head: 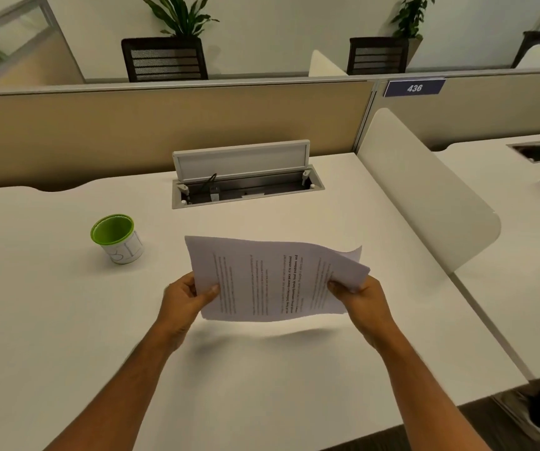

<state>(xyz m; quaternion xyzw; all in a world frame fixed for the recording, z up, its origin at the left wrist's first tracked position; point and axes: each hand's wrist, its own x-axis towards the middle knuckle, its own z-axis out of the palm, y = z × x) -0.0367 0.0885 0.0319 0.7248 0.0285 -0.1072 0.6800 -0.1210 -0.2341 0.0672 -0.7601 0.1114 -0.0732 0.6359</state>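
both hands hold a few printed sheets of paper [271,281] up over the white desk [67,320], clear of its top, as the shadow below shows. the left hand [185,299] pinches the left edge, thumb on top and fingers curled under; the right hand [364,302] grips the right edge the same way (the top sheet's far corner curls up there). holding both ends likely keeps the loose sheets level and together. a green-rimmed cup [117,237] stands well to the left.

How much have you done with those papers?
Done: the papers are off the desk, a shadow beneath them. In hand: the left hand and right hand pinch their side edges. Left: the right-side edges are uneven and probably need squaring.
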